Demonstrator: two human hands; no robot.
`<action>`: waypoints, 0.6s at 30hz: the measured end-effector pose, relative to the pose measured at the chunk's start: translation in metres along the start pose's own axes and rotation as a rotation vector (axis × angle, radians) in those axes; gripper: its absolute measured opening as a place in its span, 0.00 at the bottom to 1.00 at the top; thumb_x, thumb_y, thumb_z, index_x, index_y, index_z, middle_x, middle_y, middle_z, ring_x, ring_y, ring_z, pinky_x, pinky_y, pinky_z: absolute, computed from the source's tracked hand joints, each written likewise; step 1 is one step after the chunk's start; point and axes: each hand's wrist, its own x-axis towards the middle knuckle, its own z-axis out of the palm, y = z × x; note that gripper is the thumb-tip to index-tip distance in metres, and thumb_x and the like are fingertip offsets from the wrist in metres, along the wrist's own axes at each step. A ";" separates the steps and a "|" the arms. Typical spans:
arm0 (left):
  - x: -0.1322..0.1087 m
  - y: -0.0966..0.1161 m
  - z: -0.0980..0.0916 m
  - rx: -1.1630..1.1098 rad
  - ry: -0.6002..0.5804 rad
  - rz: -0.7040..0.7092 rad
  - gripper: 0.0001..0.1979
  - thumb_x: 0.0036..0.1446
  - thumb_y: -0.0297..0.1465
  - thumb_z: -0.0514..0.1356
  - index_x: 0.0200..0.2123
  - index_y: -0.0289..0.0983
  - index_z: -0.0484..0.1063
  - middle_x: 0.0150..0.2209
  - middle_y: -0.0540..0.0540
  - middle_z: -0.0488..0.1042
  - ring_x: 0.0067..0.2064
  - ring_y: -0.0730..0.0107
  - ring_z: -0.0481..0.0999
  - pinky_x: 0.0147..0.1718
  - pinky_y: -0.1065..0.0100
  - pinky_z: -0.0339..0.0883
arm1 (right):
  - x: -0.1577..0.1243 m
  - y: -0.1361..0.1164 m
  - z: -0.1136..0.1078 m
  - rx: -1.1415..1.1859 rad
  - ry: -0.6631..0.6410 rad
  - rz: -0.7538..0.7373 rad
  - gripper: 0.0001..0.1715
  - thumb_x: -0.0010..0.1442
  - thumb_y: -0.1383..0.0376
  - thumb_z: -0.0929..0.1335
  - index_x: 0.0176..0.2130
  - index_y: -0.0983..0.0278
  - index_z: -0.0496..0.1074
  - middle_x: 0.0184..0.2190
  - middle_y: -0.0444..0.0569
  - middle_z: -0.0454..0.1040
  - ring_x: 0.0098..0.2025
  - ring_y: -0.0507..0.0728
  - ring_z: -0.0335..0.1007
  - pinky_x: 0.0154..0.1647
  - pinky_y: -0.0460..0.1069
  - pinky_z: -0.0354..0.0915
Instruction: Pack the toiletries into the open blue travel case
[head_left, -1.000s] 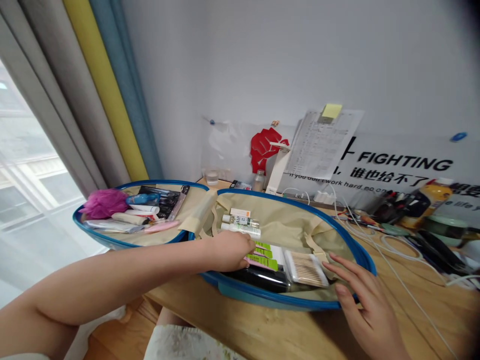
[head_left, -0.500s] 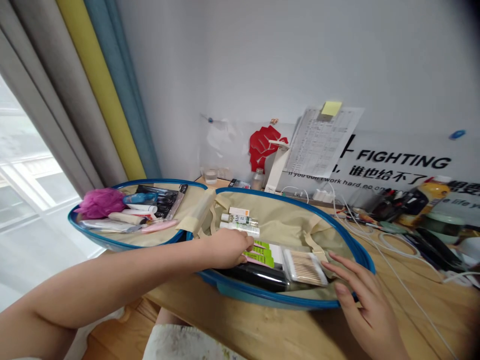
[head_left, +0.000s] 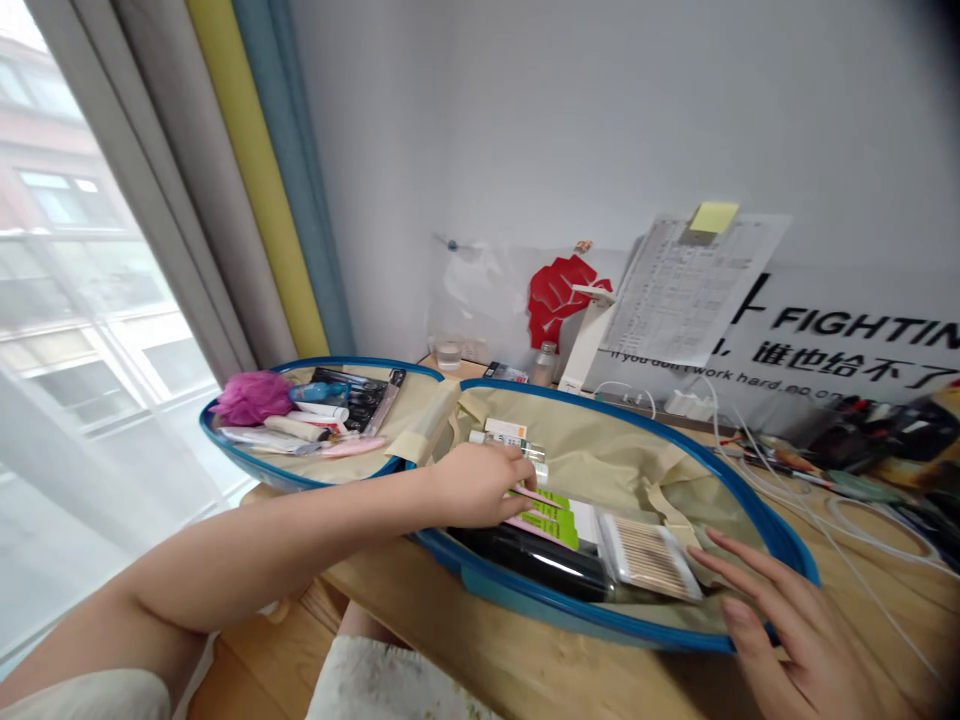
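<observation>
Bringing the left hand [head_left: 476,487] over the small toiletry bottles [head_left: 499,437] in the open blue-rimmed travel bag [head_left: 600,407], fingers together and touching them, grip unclear; right hand [head_left: 806,640] spread beside the near rim [head_left: 570,618], fingers apart.

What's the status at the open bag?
Left hand over small white bottles, fingertips at them. Right hand spread by the blue-rimmed bag's near rim. Green-labelled tubes just below left hand.
</observation>
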 end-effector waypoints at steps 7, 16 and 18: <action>-0.040 -0.072 -0.030 -0.008 0.304 -0.292 0.15 0.60 0.38 0.49 0.44 0.41 0.70 0.44 0.47 0.74 0.44 0.65 0.73 0.46 0.66 0.66 | 0.000 0.002 0.003 0.008 0.012 -0.014 0.16 0.62 0.61 0.60 0.46 0.58 0.70 0.47 0.51 0.71 0.47 0.59 0.68 0.36 0.51 0.67; -0.118 -0.158 -0.041 -0.231 -0.025 -0.625 0.36 0.53 0.56 0.46 0.55 0.38 0.65 0.54 0.44 0.70 0.50 0.60 0.73 0.48 0.67 0.66 | -0.006 0.005 0.007 0.060 -0.010 0.057 0.15 0.61 0.61 0.60 0.44 0.57 0.72 0.48 0.50 0.71 0.48 0.59 0.67 0.35 0.51 0.68; -0.128 -0.155 -0.038 -0.220 -0.137 -0.573 0.38 0.52 0.55 0.49 0.59 0.37 0.62 0.59 0.43 0.65 0.56 0.59 0.68 0.53 0.67 0.61 | -0.007 0.007 0.008 0.069 -0.015 0.066 0.16 0.61 0.61 0.60 0.45 0.58 0.72 0.49 0.51 0.71 0.49 0.60 0.67 0.39 0.54 0.68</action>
